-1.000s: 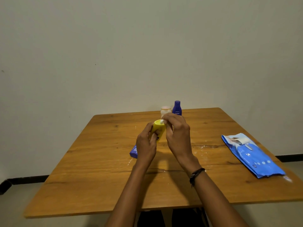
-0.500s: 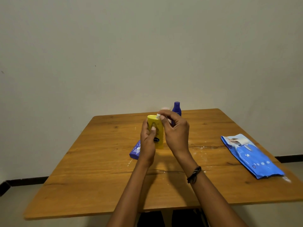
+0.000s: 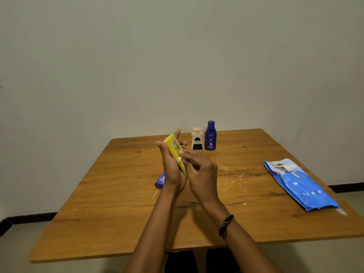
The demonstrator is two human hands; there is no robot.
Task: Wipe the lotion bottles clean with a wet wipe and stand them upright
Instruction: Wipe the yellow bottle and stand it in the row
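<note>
My left hand [image 3: 171, 166] holds a yellow lotion bottle [image 3: 174, 147] above the table, tilted with its top leaning left and away. My right hand [image 3: 199, 170] pinches a small white wet wipe [image 3: 180, 159] against the bottle's side. At the back of the table a white bottle with a dark label [image 3: 197, 139] and a dark blue bottle [image 3: 210, 135] stand upright side by side. Another blue bottle [image 3: 160, 180] lies on its side behind my left wrist, mostly hidden.
A blue pack of wet wipes [image 3: 299, 184] lies flat near the right edge of the wooden table [image 3: 98, 203]. White smears and specks mark the tabletop right of my hands. A plain wall stands behind the table.
The yellow bottle has gone from upright to tilted left in my left hand. My right hand with the wipe has slid from the bottle's top down its side. The two standing bottles now show fully.
</note>
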